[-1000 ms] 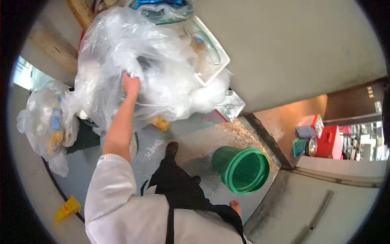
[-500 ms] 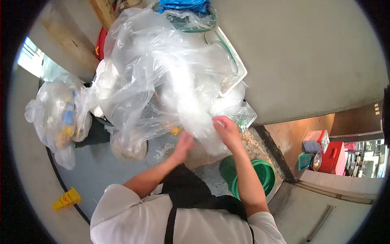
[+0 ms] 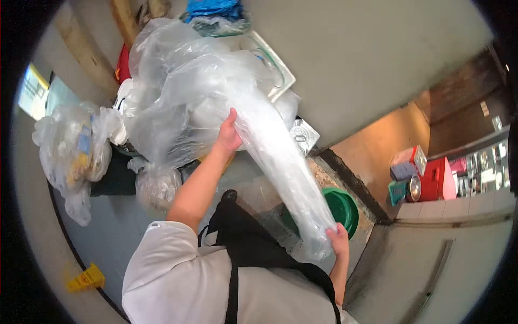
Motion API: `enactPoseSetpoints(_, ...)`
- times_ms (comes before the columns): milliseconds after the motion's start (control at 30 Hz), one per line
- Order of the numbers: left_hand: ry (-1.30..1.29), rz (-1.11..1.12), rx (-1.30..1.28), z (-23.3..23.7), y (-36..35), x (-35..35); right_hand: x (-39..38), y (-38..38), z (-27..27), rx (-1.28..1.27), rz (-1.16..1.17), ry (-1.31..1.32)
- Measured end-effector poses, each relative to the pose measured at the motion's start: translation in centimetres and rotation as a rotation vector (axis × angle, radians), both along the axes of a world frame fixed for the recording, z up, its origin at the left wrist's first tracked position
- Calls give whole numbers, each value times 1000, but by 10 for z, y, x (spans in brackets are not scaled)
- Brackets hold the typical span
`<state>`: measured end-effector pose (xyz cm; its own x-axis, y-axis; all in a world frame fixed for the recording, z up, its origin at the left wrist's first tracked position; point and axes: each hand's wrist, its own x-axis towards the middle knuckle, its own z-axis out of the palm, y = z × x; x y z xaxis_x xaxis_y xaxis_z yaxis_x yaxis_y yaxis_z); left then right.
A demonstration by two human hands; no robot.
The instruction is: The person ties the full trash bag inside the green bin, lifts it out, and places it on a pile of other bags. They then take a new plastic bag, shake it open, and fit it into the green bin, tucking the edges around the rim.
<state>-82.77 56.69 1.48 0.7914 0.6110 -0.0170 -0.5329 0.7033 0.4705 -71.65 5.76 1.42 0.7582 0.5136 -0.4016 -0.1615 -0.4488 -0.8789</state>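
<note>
A large clear plastic bag (image 3: 280, 156) is drawn out in a long gathered strip, from a loose heap at upper left down to the lower right. My right hand (image 3: 339, 240) is closed on its lower end, beside a green bucket (image 3: 344, 211). At the strip's upper part my left hand (image 3: 231, 135) grips the near edge, thumb up, its other fingers partly hidden by the plastic. Beyond the left hand, the wide, crumpled part of the bag spreads over the pile.
Filled clear bags (image 3: 73, 148) hang at left, and another filled bag (image 3: 157, 186) sits on the floor. A white foam box (image 3: 280, 75) leans behind the pile under blue plastic (image 3: 216, 8). A yellow floor sign (image 3: 86, 278) stands lower left. A red box (image 3: 436, 178) rests on the right ledge.
My right hand has moved down and right with the bag's end, stretching the plastic into a long strip. My left hand has moved up and left onto the plastic.
</note>
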Motion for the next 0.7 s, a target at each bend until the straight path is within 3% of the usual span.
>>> enactPoseSetpoints(100,-304,-286,-54,8,-46,3,-10,-90,-32,54,-236,6)
enactPoseSetpoints(200,-38,-344,-72,4,-74,6,-33,-173,-67,35,-391,49)
enactPoseSetpoints(300,163,-301,192,23,-127,13,-57,-218,-84,-25,-550,111)
enactPoseSetpoints(400,285,-408,556,20,-153,24,-59,-236,-92,-411,-236,-11)
enactPoseSetpoints(467,440,-325,863,24,-177,26,-49,-181,-7,-30,-96,94)
enactPoseSetpoints(500,514,-279,1020,29,-188,25,-38,-159,15,99,20,-122)
enactPoseSetpoints(533,464,-292,1257,43,-201,25,-27,-132,34,142,-23,-219)
enactPoseSetpoints(600,331,-315,1729,87,-234,23,-18,-66,99,477,-110,-280)
enactPoseSetpoints(633,196,-399,1705,100,-248,20,-17,-35,120,601,-120,-415)
enactPoseSetpoints(667,236,-437,1727,99,-257,19,-11,-16,131,724,-125,-550)
enactPoseSetpoints(700,283,-475,1748,97,-262,16,8,-12,131,585,-53,-603)
